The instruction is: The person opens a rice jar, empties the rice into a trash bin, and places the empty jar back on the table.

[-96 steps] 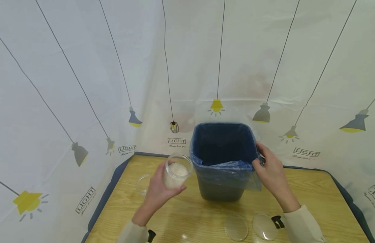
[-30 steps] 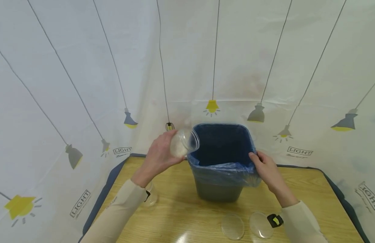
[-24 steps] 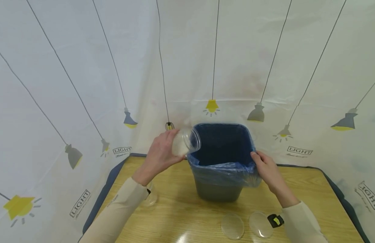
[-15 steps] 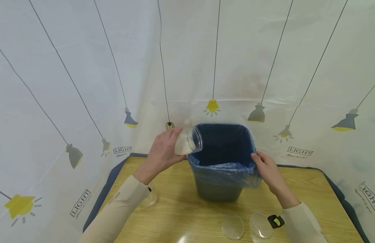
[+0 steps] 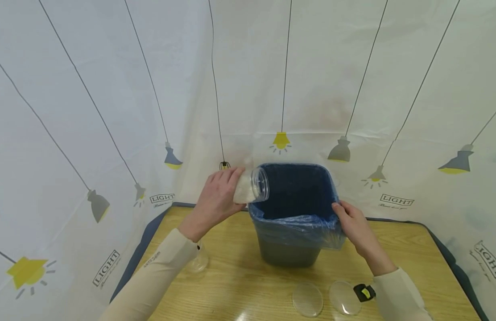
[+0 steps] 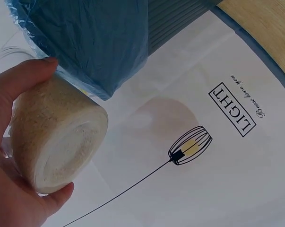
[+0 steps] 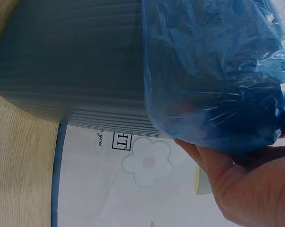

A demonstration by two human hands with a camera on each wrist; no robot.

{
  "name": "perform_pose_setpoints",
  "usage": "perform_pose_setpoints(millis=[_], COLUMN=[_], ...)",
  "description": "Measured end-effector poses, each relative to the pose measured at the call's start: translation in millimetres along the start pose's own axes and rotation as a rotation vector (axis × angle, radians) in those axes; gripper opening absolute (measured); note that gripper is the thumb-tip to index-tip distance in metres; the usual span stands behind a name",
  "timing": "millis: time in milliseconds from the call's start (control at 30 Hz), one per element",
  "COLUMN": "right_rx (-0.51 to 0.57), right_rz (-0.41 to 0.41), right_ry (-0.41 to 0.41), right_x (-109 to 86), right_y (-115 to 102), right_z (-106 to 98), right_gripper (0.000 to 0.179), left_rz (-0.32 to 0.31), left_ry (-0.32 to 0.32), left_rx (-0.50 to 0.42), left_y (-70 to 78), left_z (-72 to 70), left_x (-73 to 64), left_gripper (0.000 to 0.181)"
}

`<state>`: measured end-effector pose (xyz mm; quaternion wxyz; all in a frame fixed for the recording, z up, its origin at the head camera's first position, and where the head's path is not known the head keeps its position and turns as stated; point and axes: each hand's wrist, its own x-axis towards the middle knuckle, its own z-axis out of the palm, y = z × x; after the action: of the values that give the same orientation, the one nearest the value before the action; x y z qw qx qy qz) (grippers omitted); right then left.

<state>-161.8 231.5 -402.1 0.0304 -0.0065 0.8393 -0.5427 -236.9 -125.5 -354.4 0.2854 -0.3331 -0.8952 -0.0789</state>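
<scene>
My left hand (image 5: 216, 198) grips a clear jar (image 5: 244, 187) of pale, rice-like grains, fingers and thumb around its side. The jar is tipped to the right, its uncovered mouth at the left rim of a grey trash bin (image 5: 290, 252). In the left wrist view the base of the jar (image 6: 69, 149) faces the camera, with grains lying along its wall. A blue plastic bag (image 5: 300, 223) lines the bin and folds over its rim. My right hand (image 5: 356, 229) holds the bin's right rim through the bag, thumb on top; bag film covers some fingers in the right wrist view.
Two clear round lids, a left one (image 5: 307, 299) and a right one (image 5: 344, 298), lie on the wooden table (image 5: 240, 285) in front of the bin. Another clear container (image 5: 198, 263) stands partly behind my left sleeve. Lamp-printed white sheeting (image 5: 248, 89) encloses the table's back and sides.
The left hand has lifted the jar and tipped it from nearly upright to sideways at the bin's left rim, tilting slightly further in the last second. The right hand keeps its hold on the rim.
</scene>
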Motion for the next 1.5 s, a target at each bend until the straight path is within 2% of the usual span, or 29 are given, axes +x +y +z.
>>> perform_pose_setpoints(millis=[233,433,967,1200,1500], right_rx=[0.008,0.001,0.001,0.003,-0.011], right_rz=[-0.008,-0.01,-0.002,-0.006,-0.011], right_ry=[-0.004,0.001,0.012,0.015,0.025], right_x=[0.0,0.0,0.7,0.3,1.7], right_y=[0.4,-0.2,0.2,-1.8,0.0], right_z=[-0.1,0.3,1.0,0.7,1.0], right_gripper=[0.066,0.064,0.064,0.063,0.062], left_rz=[0.004,0.005,0.072,0.073,0.078], left_ry=[0.025,0.041,0.046,0.026,0.042], left_rx=[0.052,0.081,0.142,0.156,0.174], left_y=[1.4,1.2,2.5,4.2,5.1], left_z=[0.3,1.4,4.6,5.5,8.3], left_x=[2.4,2.4,3.2,3.2,4.8], left_gripper=[0.086,0.087,0.084,0.081,0.077])
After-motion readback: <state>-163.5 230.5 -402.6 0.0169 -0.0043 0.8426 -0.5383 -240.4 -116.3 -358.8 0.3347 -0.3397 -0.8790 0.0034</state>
